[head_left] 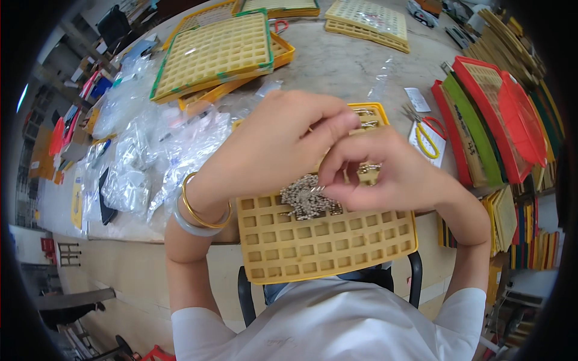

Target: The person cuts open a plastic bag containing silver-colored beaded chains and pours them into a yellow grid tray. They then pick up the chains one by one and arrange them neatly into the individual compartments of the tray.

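A yellow compartment tray [328, 276] with rows of small square pockets lies in front of me, its near part over my lap. On it rests a heap of small silvery metal pieces [308, 200]. My left hand [286, 135], with a gold bangle [191, 207] and a pale bangle at its wrist, is above the far part of the tray. Its thumb and forefinger are pressed together; what they hold is hidden. Beside the heap, my right hand [382, 171] has its fingers curled and thumb and fingertips pinched; I cannot make out the item in them. More silvery pieces [366, 124] sit in the far pockets.
Clear plastic bags [135, 156] cover the table's left side. Stacked yellow trays [217, 54] stand at the far left, pale trays [367, 23] at the back. Scissors [428, 133] with red and yellow handles lie at right, by upright red-framed trays [463, 132].
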`<state>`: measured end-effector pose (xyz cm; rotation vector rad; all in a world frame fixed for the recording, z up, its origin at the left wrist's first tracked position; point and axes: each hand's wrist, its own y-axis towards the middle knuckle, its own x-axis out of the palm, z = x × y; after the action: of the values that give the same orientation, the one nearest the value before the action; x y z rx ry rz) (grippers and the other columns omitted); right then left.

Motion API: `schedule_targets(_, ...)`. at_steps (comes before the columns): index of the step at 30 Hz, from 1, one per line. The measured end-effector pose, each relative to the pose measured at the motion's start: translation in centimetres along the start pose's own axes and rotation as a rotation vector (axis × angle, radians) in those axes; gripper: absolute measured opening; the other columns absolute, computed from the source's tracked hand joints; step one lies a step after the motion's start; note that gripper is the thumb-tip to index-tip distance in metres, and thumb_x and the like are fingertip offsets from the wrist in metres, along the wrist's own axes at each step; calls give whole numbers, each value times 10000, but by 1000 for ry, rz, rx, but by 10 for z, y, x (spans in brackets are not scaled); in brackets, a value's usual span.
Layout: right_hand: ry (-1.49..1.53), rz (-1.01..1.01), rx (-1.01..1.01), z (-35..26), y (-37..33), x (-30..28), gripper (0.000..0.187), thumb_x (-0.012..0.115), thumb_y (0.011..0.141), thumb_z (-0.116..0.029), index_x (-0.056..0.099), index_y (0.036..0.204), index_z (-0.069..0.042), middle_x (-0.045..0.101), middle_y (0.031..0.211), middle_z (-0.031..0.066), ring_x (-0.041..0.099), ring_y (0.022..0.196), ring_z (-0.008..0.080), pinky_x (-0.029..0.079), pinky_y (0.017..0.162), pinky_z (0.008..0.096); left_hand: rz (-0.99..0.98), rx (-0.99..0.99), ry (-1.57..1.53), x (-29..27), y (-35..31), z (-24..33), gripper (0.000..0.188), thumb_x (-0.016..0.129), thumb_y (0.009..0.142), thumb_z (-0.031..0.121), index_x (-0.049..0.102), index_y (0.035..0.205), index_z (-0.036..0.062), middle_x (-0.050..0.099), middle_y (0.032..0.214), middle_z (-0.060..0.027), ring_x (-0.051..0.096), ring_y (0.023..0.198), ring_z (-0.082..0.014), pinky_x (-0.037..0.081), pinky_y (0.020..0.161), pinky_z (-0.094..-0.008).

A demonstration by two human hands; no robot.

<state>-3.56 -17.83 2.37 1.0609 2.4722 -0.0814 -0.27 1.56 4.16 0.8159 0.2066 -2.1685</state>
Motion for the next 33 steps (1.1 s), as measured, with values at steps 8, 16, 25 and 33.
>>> schedule_targets(8, 340, 219, 165, 12, -50, -34, 134, 671, 855, -28, 546, 876, 15, 657, 858, 86, 662, 806, 116, 551, 698, 240, -426, -30, -798, 40, 18, -20, 423, 545, 997, 263, 507, 1298, -31, 660, 1077, -76, 633, 968, -127, 471, 946, -288)
schedule_targets(16, 305, 274, 234, 37, -91, -27, 129, 673, 832, -34, 555, 870, 2, 638, 863, 50, 645, 781, 102, 548, 707, 244, -363, -140, -289, 57, 11, -8, 295, 681, 871, 56, 632, 1151, -23, 703, 941, -82, 663, 860, -98, 554, 777, -251)
schedule_targets(25, -251, 237, 369, 50, -117, -29, 153, 700, 770, -98, 600, 860, -23, 601, 795, 66, 571, 666, 120, 456, 578, 282, -217, 113, -2, 91, 3, -12, 310, 659, 832, 14, 641, 1142, 17, 706, 916, -113, 703, 826, -179, 569, 751, -272)
schedule_targets(33, -504, 177, 276, 44, -112, -34, 140, 697, 791, -137, 650, 873, -33, 598, 851, 82, 615, 796, 268, 485, 708, 370, -204, 141, 115, 74, -1, -6, 291, 684, 816, 26, 660, 1106, 16, 702, 917, -124, 700, 799, -203, 564, 712, -282)
